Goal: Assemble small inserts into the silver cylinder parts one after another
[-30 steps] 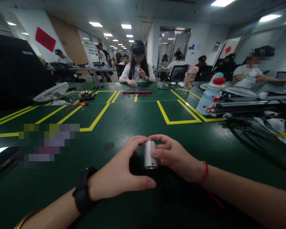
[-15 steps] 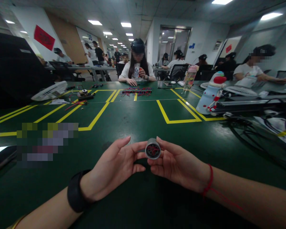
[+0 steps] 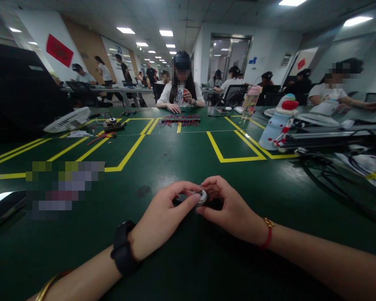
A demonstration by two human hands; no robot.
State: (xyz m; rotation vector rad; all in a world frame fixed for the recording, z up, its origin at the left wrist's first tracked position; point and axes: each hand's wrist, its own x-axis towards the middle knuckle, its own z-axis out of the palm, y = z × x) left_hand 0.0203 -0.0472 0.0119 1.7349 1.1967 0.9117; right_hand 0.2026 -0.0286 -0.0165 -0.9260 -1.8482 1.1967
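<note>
A small cylindrical motor (image 3: 203, 197) with a grey metal casing is between my two hands, low over the table, a pale ring showing on its upper face. My left hand (image 3: 172, 209) pinches its left side, thumb at the near face and fingers over the top. My right hand (image 3: 227, 207) curls around its right side, with the thumb near the bottom and the fingers behind. Much of the motor is covered by my fingers.
Yellow tape lines mark the green table (image 3: 175, 159). A bundle of red and blue wires (image 3: 181, 121) lies before a co-worker (image 3: 180, 90) opposite. At right are a blue bottle (image 3: 271, 131), a pink-lidded bottle (image 3: 250, 104) and black cables (image 3: 326, 179); a white fan (image 3: 68, 120) is at left.
The motor has been turned, so the open end with red wires no longer faces me. My left hand has rolled palm-down and its thumb has closed onto the motor; my right hand has turned too.
</note>
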